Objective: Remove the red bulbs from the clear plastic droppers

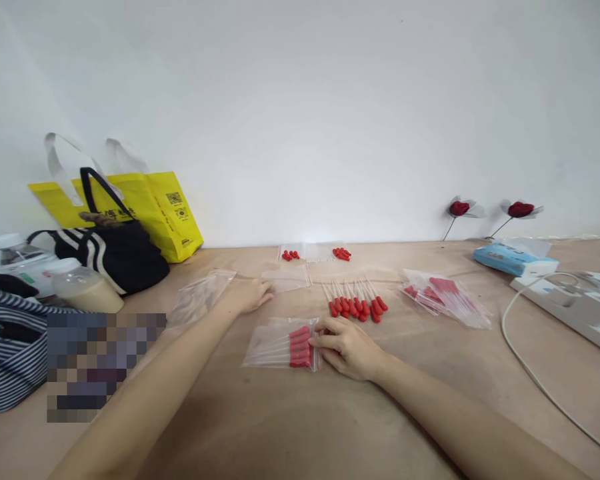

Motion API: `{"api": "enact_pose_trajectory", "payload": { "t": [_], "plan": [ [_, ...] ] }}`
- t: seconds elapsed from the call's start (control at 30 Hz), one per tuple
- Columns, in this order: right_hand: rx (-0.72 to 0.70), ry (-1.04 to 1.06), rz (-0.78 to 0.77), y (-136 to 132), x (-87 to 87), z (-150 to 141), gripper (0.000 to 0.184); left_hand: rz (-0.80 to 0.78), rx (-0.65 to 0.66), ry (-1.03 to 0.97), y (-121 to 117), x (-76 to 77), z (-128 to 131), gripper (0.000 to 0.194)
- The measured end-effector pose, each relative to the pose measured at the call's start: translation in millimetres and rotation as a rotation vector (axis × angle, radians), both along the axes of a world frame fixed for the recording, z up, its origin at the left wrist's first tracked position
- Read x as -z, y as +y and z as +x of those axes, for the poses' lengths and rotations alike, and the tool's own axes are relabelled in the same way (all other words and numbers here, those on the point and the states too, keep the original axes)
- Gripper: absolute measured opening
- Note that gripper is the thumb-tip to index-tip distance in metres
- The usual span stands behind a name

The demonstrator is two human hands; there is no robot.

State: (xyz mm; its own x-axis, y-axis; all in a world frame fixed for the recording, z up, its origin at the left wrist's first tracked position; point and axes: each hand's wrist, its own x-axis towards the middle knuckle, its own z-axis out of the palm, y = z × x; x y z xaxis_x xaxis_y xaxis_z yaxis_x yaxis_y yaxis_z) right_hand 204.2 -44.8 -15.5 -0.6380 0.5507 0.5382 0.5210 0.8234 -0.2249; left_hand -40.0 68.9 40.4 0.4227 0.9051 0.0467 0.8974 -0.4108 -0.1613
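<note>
My right hand (350, 350) pinches the right edge of a clear zip bag (267, 347) that lies on the table. Inside that bag are several white sticks with red tips (300, 347), the tips toward my hand. My left hand (250, 295) is stretched out, fingers apart and holding nothing that I can see. It rests between a stack of clear bags (200, 297) on its left and a flat clear bag (287, 279) by its fingertips. Behind my right hand lies a loose group of red-tipped sticks (357, 303).
Filled bags of red-tipped sticks (447, 298) lie at the right, with more red tips (341, 253) near the wall. Further right are a tissue pack (515, 259), a white cable (520, 360) and a power strip (570, 307). Left stand a yellow bag (155, 220), a black bag (125, 253) and bottles (87, 287).
</note>
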Motion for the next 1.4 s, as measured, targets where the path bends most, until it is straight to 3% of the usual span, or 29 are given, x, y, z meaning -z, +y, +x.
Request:
{"api": "enact_pose_trajectory", "payload": {
  "t": [0.13,0.3,0.4,0.57,0.67,0.77,0.83,0.9,1.0,1.07,1.17,1.23,1.3,1.4],
  "plan": [
    [0.004,-0.004,0.001,0,0.4,0,0.024,-0.003,0.023,0.065,-1,1.8,14,0.024],
    [0.002,-0.009,0.010,0,0.8,0,0.025,0.146,-0.096,0.070,-1,1.0,21,0.030],
    [0.001,-0.012,0.012,1,0.6,0,0.024,0.291,-0.209,0.042,-6,-9.9,12,0.032],
    [0.002,-0.012,0.013,1,0.3,0,0.024,0.464,-0.345,0.045,-28,-25.7,-24,0.030],
    [0.004,-0.009,0.030,0,1.1,0,0.024,0.331,-0.380,0.115,-40,-17.8,-41,0.028],
    [0.023,-0.014,0.078,0,1.8,-1,0.020,0.238,-0.374,0.137,-51,-5.9,-41,0.024],
    [0.060,-0.033,0.126,2,1.8,-3,0.019,0.279,-0.325,0.090,-60,-1.3,-33,0.026],
    [0.109,-0.063,0.172,4,1.4,-7,0.020,0.272,-0.167,-0.040,-73,0.9,-19,0.032],
    [0.199,-0.097,0.170,9,0.7,-12,0.020,-0.019,0.216,-0.237,-92,4.3,2,0.049],
    [0.254,-0.049,0.078,10,0.6,-16,0.021,-0.118,0.328,-0.323,-100,7.9,15,0.055],
    [0.326,0.227,-0.244,9,0.4,-23,0.029,-0.110,0.330,-0.493,-102,14.1,32,0.037],
    [0.376,0.460,-0.561,8,-0.7,-28,0.037,-0.068,0.249,-0.598,-98,18.3,42,0.024],
    [0.380,0.609,-0.873,9,-2.9,-34,0.032,-0.060,0.111,-0.635,-90,22.1,52,0.022],
    [0.309,0.650,-1.106,12,-6.2,-40,0.025,-0.100,-0.071,-0.605,-80,25.2,64,0.030]
  ]
}}
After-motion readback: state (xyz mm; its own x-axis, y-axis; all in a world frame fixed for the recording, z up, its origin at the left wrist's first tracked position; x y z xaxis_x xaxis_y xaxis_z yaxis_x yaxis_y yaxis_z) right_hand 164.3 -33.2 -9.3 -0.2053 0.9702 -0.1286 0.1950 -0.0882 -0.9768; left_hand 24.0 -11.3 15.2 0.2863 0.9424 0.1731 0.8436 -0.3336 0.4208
